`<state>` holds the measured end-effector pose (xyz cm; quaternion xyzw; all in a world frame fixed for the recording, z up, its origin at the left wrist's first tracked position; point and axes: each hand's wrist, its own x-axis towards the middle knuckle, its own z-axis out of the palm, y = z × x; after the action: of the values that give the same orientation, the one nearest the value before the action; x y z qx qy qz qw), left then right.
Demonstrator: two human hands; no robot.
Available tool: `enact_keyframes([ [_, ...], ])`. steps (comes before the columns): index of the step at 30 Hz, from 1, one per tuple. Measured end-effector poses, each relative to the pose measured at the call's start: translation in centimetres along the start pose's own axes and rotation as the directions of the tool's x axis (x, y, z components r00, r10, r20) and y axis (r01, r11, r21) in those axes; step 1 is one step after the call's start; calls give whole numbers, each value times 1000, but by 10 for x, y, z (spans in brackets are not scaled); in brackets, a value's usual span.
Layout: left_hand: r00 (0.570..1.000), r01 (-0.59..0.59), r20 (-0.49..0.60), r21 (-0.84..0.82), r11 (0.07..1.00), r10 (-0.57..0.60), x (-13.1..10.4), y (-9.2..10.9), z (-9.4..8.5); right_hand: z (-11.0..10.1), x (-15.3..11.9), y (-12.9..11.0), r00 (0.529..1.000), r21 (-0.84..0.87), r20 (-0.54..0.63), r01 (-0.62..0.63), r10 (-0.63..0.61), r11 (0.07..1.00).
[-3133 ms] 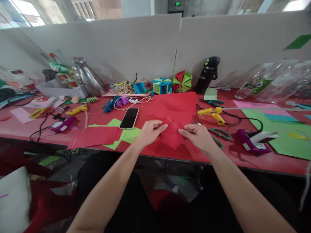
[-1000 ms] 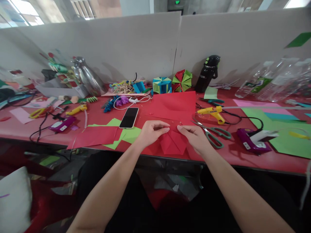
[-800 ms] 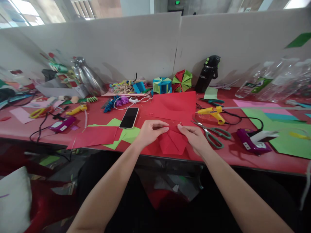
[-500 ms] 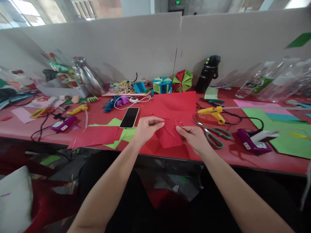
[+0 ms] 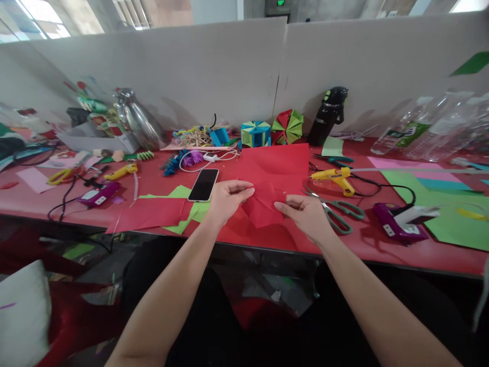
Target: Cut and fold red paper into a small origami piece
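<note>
A creased piece of red paper (image 5: 263, 209) is held up slightly above the table's front edge, in the middle of the head view. My left hand (image 5: 231, 200) pinches its left corner between thumb and fingers. At its right side, my right hand (image 5: 300, 211) grips the edge the same way. Beneath and behind lies a larger red sheet (image 5: 275, 160), flat on the red table. Scissors with grey-green handles (image 5: 340, 216) rest just right of my right hand. Left of my left hand is a phone (image 5: 204, 185) with a dark screen.
A yellow glue gun (image 5: 334, 178) and a purple power strip (image 5: 399, 224) lie to the right, with cables. More red paper (image 5: 153, 214) is at left. Folded-paper shapes (image 5: 255, 134), a black bottle (image 5: 326, 117) and a steel jug (image 5: 139, 120) stand near the white partition (image 5: 171, 71).
The red paper between my hands has tilted and shifted slightly upward. My left hand has moved a little left and up; my right hand has shifted slightly.
</note>
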<state>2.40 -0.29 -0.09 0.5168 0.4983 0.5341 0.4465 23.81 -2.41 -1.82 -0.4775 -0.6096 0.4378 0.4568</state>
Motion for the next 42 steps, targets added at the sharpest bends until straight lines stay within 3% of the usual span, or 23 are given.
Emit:
enact_keyframes([
  [7,1000,20,-17,2,1000,-20,1,2,0,2,-1,-9,991,-172,-128,3,-26,985],
  [10,1000,11,-24,-14,1000,-11,1,1,-1,2,0,-6,982,-165,-180,23,-53,986],
  [13,999,-23,-48,-27,999,22,1,0,-1,1,0,0,998,-45,-62,20,-23,999],
  [16,997,-54,-65,-35,998,52,2,0,-1,2,0,1,993,86,84,-84,77,993],
  [20,994,-63,-94,-42,997,59,5,1,0,5,0,-2,979,71,59,-201,197,977],
  [24,994,-48,-105,-66,997,41,7,1,0,5,-2,-4,998,-159,26,-46,50,986],
  [28,994,-33,-104,-92,995,24,7,1,1,3,-4,-2,994,-410,-1,99,-109,907],
  [35,995,-18,-104,-117,993,6,9,0,-2,-2,-1,4,983,-156,181,52,-23,986],
  [42,992,-3,-129,-121,993,-13,10,-2,-2,-3,-4,0,994,-416,98,94,-58,905],
])
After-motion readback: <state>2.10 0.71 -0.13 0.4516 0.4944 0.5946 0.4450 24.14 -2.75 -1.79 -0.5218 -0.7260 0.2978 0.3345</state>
